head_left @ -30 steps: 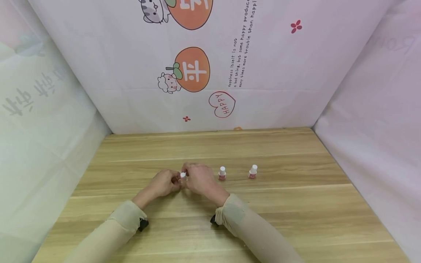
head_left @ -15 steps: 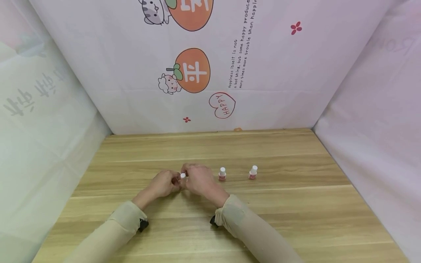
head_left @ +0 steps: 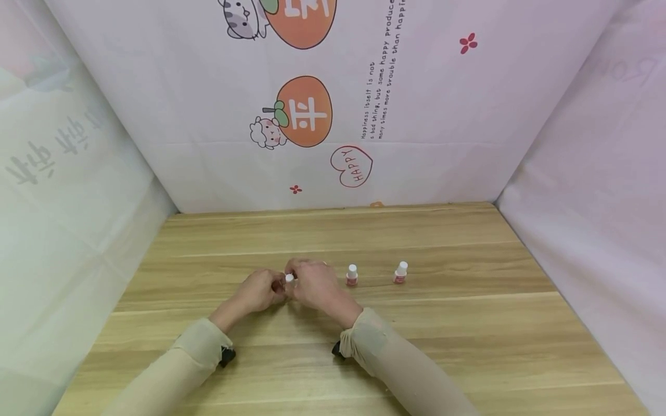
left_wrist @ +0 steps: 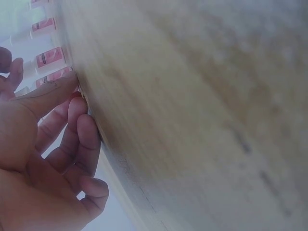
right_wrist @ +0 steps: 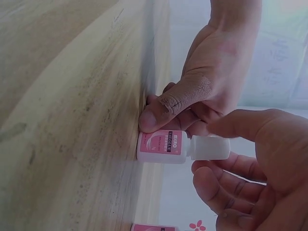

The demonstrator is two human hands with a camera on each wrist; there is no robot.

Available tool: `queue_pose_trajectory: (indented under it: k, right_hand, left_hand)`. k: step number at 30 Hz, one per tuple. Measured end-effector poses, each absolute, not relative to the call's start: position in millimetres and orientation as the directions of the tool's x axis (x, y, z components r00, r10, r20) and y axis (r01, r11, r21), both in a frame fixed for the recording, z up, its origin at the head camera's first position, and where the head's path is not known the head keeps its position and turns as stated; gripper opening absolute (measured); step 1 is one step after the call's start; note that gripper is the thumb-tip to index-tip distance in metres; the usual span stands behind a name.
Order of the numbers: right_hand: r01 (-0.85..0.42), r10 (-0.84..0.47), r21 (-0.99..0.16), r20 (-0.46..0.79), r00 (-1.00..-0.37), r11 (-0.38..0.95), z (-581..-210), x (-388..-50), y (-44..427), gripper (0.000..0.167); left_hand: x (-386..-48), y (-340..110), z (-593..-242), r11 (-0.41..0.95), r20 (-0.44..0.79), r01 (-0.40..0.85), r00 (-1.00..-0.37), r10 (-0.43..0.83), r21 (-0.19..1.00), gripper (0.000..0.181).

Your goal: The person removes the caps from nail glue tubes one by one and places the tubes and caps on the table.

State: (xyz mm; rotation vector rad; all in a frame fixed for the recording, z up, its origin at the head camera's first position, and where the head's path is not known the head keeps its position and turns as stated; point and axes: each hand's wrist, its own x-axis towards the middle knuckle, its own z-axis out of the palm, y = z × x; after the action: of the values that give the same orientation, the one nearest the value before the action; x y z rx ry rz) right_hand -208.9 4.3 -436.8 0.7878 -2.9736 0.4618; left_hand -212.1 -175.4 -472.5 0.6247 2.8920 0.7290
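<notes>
Right wrist view: bottle (right_wrist: 162,147) upright on table (head_left: 291,375)
Left hand (head_left: 262,289): fingers pinch its base
Right hand (head_left: 317,283): fingers curl around its cap (right_wrist: 211,148)
Apart: two bottles (head_left: 352,276)

Leftmost bottle (head_left: 289,278) mostly hidden, head-view labels (head_left: 352,281) illegibly small, cat print (head_left: 241,20) cut off

White-capped bottles (right_wrist: 182,149), pink labels (right_wrist: 162,142), wood-grained tabletop (head_left: 291,370)

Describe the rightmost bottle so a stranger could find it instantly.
On the wood-grain table below the printed backdrop, find the row of small bottles. The target bottle, white-capped with a pink label, ends that row: unlike its neighbours, no bottle stands to its right.
</notes>
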Motion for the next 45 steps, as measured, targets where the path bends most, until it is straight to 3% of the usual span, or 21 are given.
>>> queue_pose_trajectory:
  k: [11,22,45]
  right_hand:
    - [-0.496,-0.483,-0.261,0.117,-0.868,0.828,-436.1,-208.1,5.7,0.02]
    - [-0.486,-0.477,-0.26,0.1,-0.873,0.835,-436.6,-209.2,6.3,0.027]
    - [-0.526,-0.5,-0.255,0.164,-0.85,0.811,-438.1,-208.7,6.2,0.019]
  left_hand:
    - [-213.0,-175.1,-473.9,0.806,-0.001,0.347,-0.918,0.396,0.48,0.01]
    - [-211.9,-174.8,-471.9,0.808,-0.009,0.348,-0.916,0.4,0.475,0.007]
    - [-209.4,-174.1,-472.6,0.786,0.056,0.395,-0.905,0.421,0.476,0.008]
